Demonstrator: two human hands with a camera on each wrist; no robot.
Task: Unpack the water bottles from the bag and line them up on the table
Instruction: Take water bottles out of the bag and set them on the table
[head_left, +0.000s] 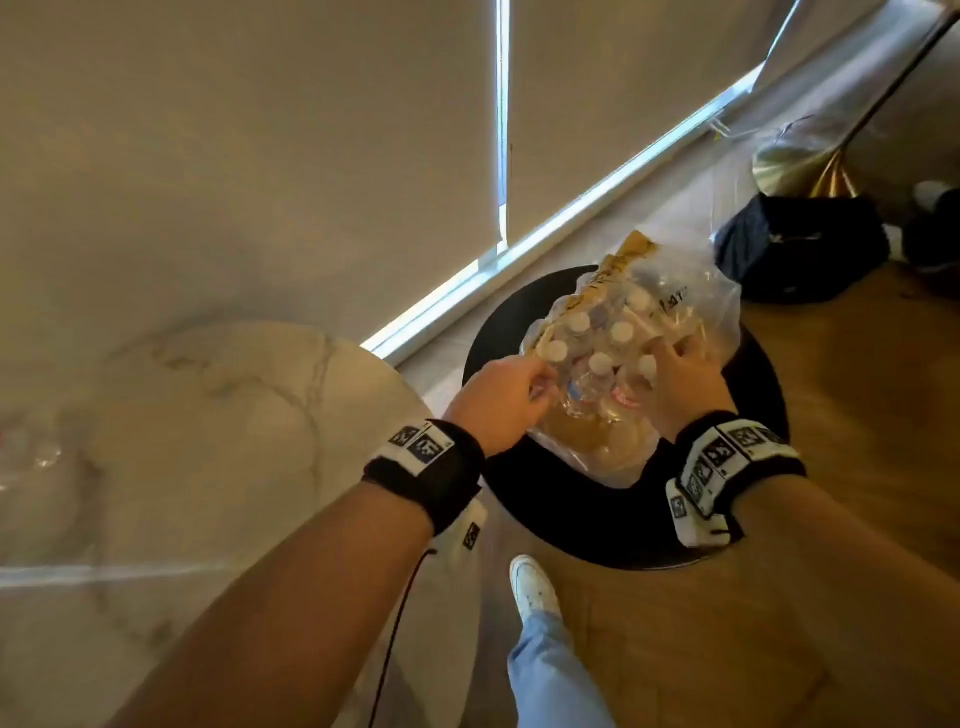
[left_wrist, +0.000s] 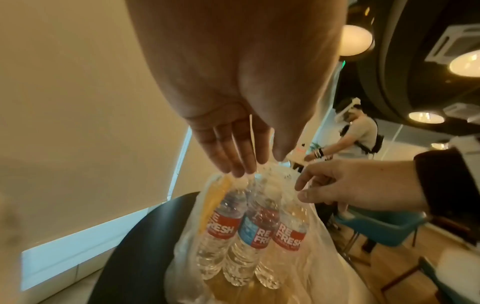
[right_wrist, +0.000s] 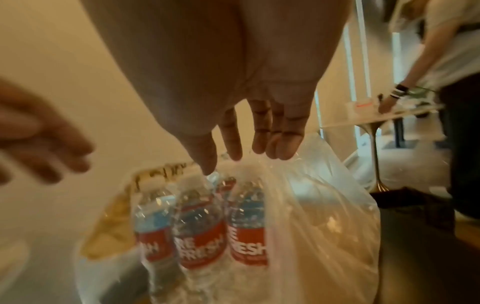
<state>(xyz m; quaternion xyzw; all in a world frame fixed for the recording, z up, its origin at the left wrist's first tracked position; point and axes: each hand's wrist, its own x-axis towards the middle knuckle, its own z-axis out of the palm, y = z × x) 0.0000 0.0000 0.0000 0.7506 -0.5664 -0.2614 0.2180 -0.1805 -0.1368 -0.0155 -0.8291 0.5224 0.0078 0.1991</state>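
The left hand (head_left: 498, 402) is pinching the clear plastic bag (head_left: 719, 312). The right hand (head_left: 680, 384) is reaching in, fingers spread. Under both hands, clear white-capped water bottles (head_left: 600, 364) are sitting inside. Left of them, the round white marble table (head_left: 208, 415) is waiting, so most unpacking looks undone.

Round black table (head_left: 753, 395), standing on wooden floor (head_left: 857, 415). On it: one clear plastic bag (head_left: 717, 312), mouth up, water bottles (head_left: 600, 364) upright inside it, white caps showing. Marble table (head_left: 208, 415) just left of the black one; something clear at its far left edge, possibly bottles, too blurred to say. On the floor beyond: dark bag (head_left: 800, 249). Near side: white shoe (head_left: 535, 582).
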